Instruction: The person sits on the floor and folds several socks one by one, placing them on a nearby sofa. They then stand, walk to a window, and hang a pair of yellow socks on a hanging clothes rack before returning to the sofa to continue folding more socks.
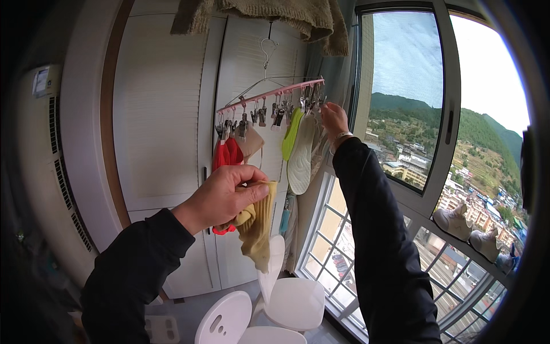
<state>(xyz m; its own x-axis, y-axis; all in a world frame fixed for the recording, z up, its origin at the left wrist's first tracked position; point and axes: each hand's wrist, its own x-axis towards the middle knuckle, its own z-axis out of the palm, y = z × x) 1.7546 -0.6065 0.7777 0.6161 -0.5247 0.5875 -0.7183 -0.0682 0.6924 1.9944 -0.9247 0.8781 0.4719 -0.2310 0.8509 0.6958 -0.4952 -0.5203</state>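
Pinched in my left hand (230, 193) is a yellow ribbed sock (258, 228), which hangs down below the fingers. My right hand (334, 120) is raised to the right end of a pink clip hanger (275, 92), its fingertips at a clip there; the exact grip is too small to tell. The hanger tilts, its right end higher. Red cloth (227, 154) and a beige piece of fabric (250, 142) hang at its left end. A lime-green insole (292, 133) and a pale insole (301, 157) hang near my right hand. Several clips between them hold nothing.
A knitted brown garment (279, 15) hangs overhead. White cabinet doors (163, 107) stand behind the hanger. White chairs (294, 301) are below. Along the right run a window frame (449, 107) and a ledge with white shoes (453, 221). An air conditioner (56, 142) stands at the left.
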